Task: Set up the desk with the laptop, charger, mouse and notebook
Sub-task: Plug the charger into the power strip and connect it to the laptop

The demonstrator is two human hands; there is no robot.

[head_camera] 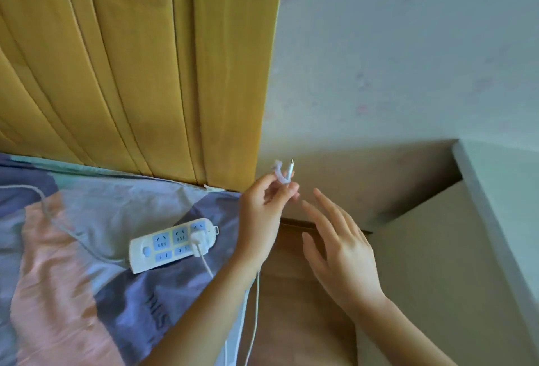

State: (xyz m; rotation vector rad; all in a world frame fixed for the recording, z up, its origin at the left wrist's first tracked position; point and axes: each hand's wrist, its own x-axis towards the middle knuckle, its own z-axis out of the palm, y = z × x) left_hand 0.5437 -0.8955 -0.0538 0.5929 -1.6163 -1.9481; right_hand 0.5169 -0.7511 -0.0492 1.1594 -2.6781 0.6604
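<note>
My left hand (264,214) pinches the free end of the white charger cable (284,174), lifted above the edge of the bed, its metal plug tip pointing up. The cable hangs below my left wrist (256,307) and runs down out of view. The charger's white plug (199,238) sits in a white power strip (172,244) lying on the bedcover. My right hand (341,252) hovers just right of the cable end with fingers spread and nothing in it. No laptop, mouse or notebook shows in view.
A pink, purple and pale blue bedcover (73,263) fills the lower left, with a yellow wooden headboard (131,59) behind it. The strip's own cord (52,217) trails left. A pale desk edge (495,220) stands at the right, a brown wooden surface (297,292) below the hands.
</note>
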